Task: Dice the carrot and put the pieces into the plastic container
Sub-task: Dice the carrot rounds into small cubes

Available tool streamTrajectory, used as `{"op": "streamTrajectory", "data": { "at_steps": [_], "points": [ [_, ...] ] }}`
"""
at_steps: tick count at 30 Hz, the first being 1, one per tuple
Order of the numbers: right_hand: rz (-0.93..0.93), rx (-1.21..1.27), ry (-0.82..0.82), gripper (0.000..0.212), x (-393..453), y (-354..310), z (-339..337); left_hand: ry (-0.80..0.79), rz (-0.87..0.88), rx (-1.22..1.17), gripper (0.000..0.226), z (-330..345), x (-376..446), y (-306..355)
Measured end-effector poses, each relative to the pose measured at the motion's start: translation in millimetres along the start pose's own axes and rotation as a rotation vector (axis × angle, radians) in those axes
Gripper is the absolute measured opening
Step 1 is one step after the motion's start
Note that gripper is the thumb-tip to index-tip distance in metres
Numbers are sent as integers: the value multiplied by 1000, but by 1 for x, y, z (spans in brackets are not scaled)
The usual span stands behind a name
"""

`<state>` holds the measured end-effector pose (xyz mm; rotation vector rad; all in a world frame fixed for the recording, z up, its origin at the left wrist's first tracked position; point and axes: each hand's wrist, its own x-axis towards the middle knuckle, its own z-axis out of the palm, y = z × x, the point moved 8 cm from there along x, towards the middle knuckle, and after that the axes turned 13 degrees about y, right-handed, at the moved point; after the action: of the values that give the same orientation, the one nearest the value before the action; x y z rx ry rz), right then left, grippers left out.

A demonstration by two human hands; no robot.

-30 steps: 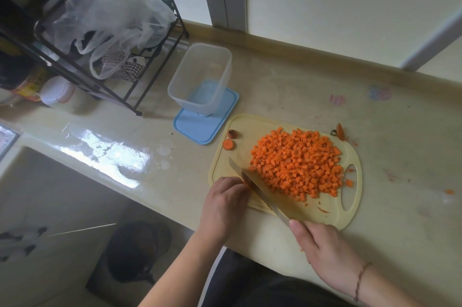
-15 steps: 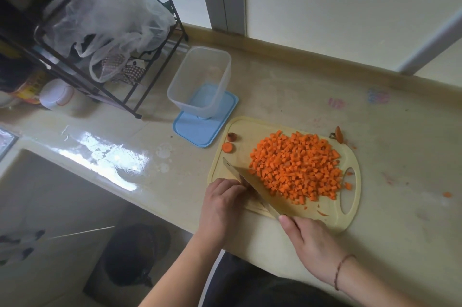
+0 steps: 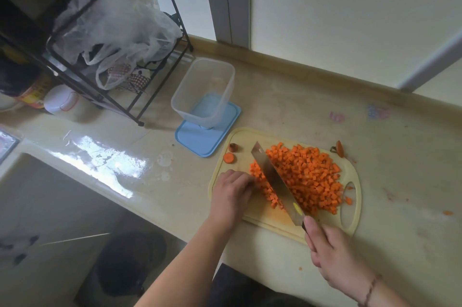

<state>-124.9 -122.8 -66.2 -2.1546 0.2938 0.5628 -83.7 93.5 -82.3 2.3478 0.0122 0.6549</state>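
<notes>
Clear plastic container (image 3: 203, 91) sits empty on its blue lid (image 3: 207, 132), ready nearby; left hand (image 3: 231, 193) curls loosely beside the orange diced carrot pile (image 3: 303, 176) on the yellow cutting board (image 3: 265, 216), probably corralling; right hand (image 3: 335, 254) grips the steel knife (image 3: 275, 181) to scoop.

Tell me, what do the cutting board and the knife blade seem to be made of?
Cutting board: probably plastic, pale yellow and smooth, with a moulded handle hole. Knife blade: apparently steel, grey and shiny, reflecting light.
</notes>
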Motion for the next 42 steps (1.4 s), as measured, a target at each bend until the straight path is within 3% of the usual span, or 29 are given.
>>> {"op": "streamTrajectory", "data": {
  "at_steps": [3, 7, 16, 20, 23, 28, 35, 42],
  "points": [
    [16, -1, -23, 59, -2, -1, -7, 72, 59, -19, 14, -15, 3, -8],
    [18, 11, -46, 54, -4, -3, -10, 158, -98, 108, 20, -29, 11, -42],
    [-46, -62, -64, 55, -12, -8, 1, 78, -135, 187, 20, -26, 12, -41],
    [-124, -152, -61, 50, -10, -8, 7, 1, -51, 108, 23, -25, -26, -15],
    [-188, -228, -57, 48, -11, -14, 14, 36, -28, 86, 19, -27, -42, -4],
    [-256, -256, -69, 61, -15, -25, 20, 39, 86, 34, 14, -25, -43, 3],
    [-271, -236, -92, 59, -17, -23, 21, -73, 82, 0, 25, -21, -44, -3],
    [-293, -278, -87, 61, -5, -29, 36, -46, 119, 3, 15, -26, -42, 3]
  ]
}}
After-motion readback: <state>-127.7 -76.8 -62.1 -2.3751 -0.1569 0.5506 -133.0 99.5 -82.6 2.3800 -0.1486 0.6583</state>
